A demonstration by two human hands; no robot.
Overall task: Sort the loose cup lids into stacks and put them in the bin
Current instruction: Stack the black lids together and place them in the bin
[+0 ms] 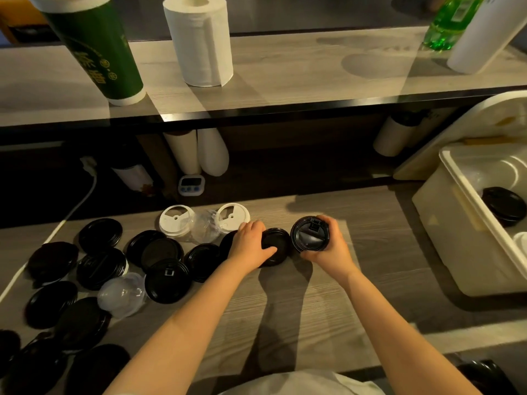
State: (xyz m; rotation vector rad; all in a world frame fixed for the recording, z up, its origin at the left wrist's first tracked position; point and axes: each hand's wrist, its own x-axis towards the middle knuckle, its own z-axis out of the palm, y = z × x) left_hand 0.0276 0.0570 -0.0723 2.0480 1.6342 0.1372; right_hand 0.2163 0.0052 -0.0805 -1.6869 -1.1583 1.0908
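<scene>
Several loose black lids (pixel 168 280) lie scattered over the left half of the wooden counter, mixed with clear dome lids (pixel 122 295) and two white lids (pixel 175 220). My left hand (pixel 251 242) rests on a black lid (pixel 278 246) lying on the counter, fingers curled over its left edge. My right hand (pixel 328 243) grips another black lid (pixel 309 233), tilted up so its underside faces me. At the right stands the white bin (pixel 456 223), with a stack of black lids (pixel 503 205) inside it.
A raised shelf (pixel 285 75) above holds a green cup stack, a paper towel roll (pixel 199 41), a green bottle and a white roll. Under it are cup sleeves, a small timer (pixel 191 185) and a white cable at the left.
</scene>
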